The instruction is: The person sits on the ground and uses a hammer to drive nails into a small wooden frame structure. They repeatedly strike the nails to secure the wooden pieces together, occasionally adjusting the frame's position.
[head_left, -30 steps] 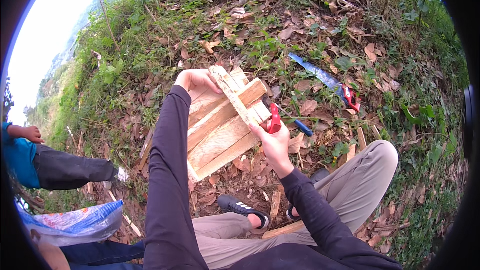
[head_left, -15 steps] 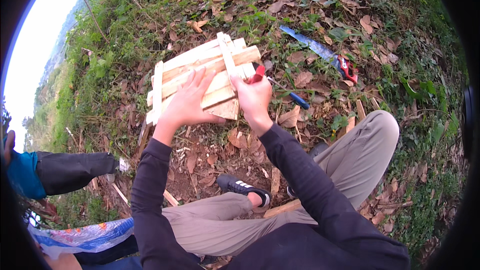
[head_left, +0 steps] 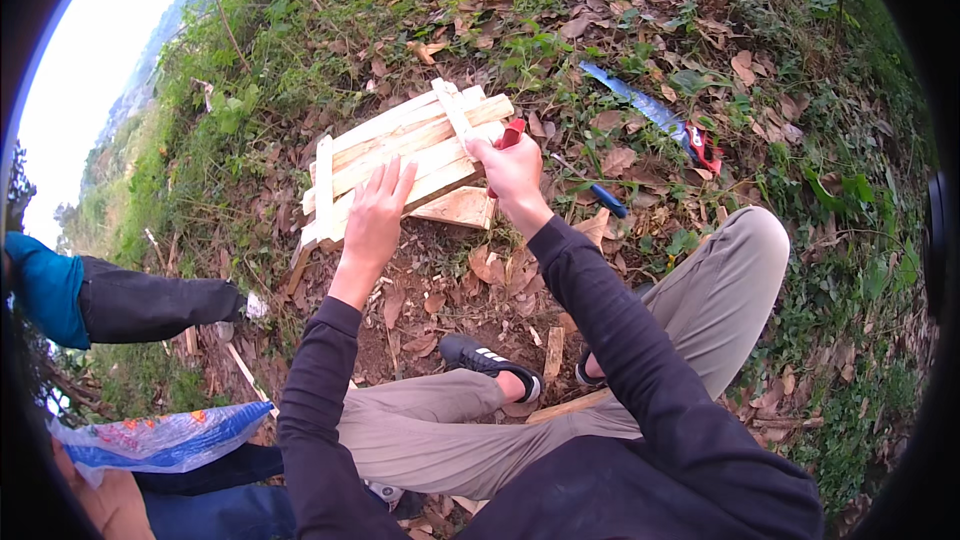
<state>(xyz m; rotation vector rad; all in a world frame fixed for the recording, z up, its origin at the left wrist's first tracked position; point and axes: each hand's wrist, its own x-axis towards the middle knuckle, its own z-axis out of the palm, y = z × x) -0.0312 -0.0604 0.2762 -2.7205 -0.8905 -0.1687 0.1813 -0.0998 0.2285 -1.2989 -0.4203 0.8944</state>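
A panel of pale wooden slats (head_left: 400,130), joined by two crosspieces, lies tilted in front of me. My left hand (head_left: 372,225) is at its near edge, fingers over the nearest slat; the thumb is hidden, seemingly beneath the edge. My right hand (head_left: 512,178) closes round a small red tool (head_left: 513,132) at the panel's right end, beside the right crosspiece (head_left: 453,112). My fingers cover most of the tool, so its kind is unclear. Under the panel, a wider wooden piece (head_left: 458,208) sticks out toward me.
Right of the panel lies a blue-handled screwdriver-like tool (head_left: 608,201). Beyond it is a handsaw (head_left: 640,105) with a red handle. Wood offcuts (head_left: 553,355) and dry leaves lie near my shoes. At the left are another person's dark-trousered leg (head_left: 160,302) and a blue-white plastic sack (head_left: 170,440).
My left hand has drawn back from spread across the slats to the near edge, its thumb now out of sight. More of the piece beneath shows. My right hand keeps the red tool.
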